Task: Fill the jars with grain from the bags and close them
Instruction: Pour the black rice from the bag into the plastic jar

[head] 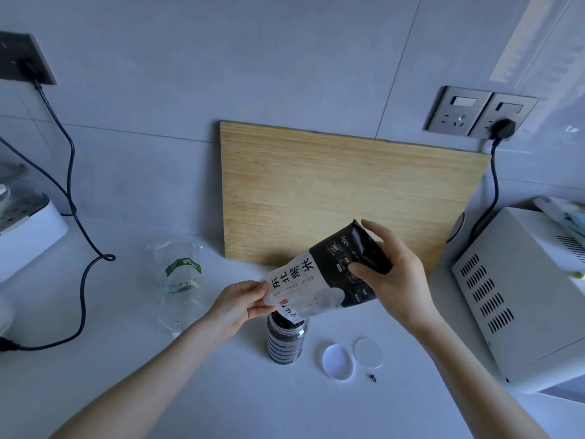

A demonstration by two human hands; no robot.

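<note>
- You've got the black rice bag [329, 274] tipped mouth-down over the jar [287, 340], and the jar stands upright on the counter [221, 391] right in front of you.
- Your left hand [235, 307] pinches the lower, open end of the bag between thumb and fingers, steering the mouth into the jar's opening.
- Your right hand [395, 274] is clamped around the raised, sealed end, thumb on the printed face, lifting it so the grain runs down.
- The jar looks dark with rice nearly to the neck, so I'd judge this fill is close to done; whether grain is flowing this instant is too blurred to tell.
- The bag looks slack and flattened toward your right hand, which suggests most of it has gone out.
- Closing is not yet done: two round pieces, a white lid [337, 361] and a clear disc [368, 352], lie flat on the counter just right of the jar, touching neither it nor your hands.
- Off to the left, an empty-looking clear bag [180, 280] with a green label lies on the counter, well apart from the jar.
- Only this one jar is in view, so I can't tell whether others wait to be filled.
</note>
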